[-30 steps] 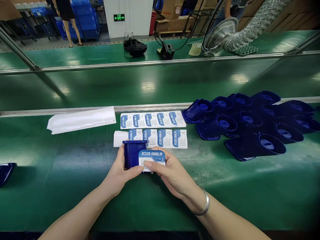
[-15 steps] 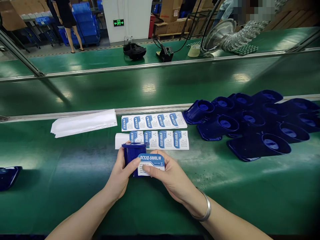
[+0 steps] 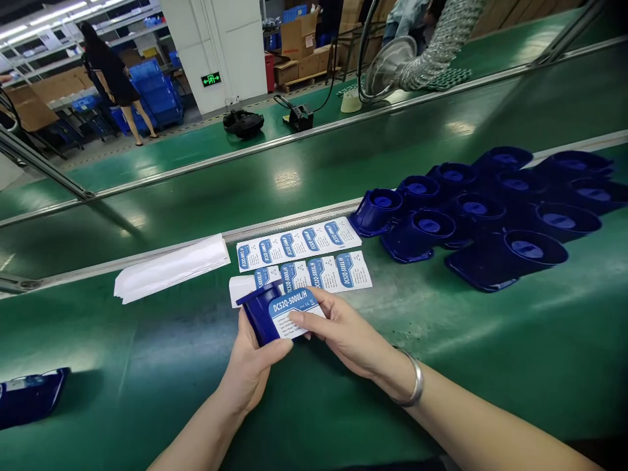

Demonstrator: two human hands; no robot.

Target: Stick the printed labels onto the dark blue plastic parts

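A dark blue plastic housing (image 3: 260, 317) is gripped from the left by my left hand (image 3: 255, 360), its thumb lying along the lower front. Against the housing's front lies a blue-and-white label (image 3: 297, 307) printed "DC52Q-5000L/H". My right hand (image 3: 338, 327) pinches the label's right part, thumb on its printed face and fingers behind. Just beyond the hands lies a label sheet (image 3: 324, 273) whose left end is bare backing. A second label sheet (image 3: 299, 242) lies behind it.
Several dark blue housings (image 3: 527, 248) stand grouped at the right of the green table (image 3: 161, 392). White paper strips (image 3: 171, 265) lie at left, and another blue part (image 3: 32, 396) sits at the left edge. A metal rail (image 3: 196, 173) crosses behind; a person (image 3: 112, 72) stands far back.
My head view has tilted and shifted. The housing and label now lean to one side, and my left thumb has moved off the label's face to its lower edge.
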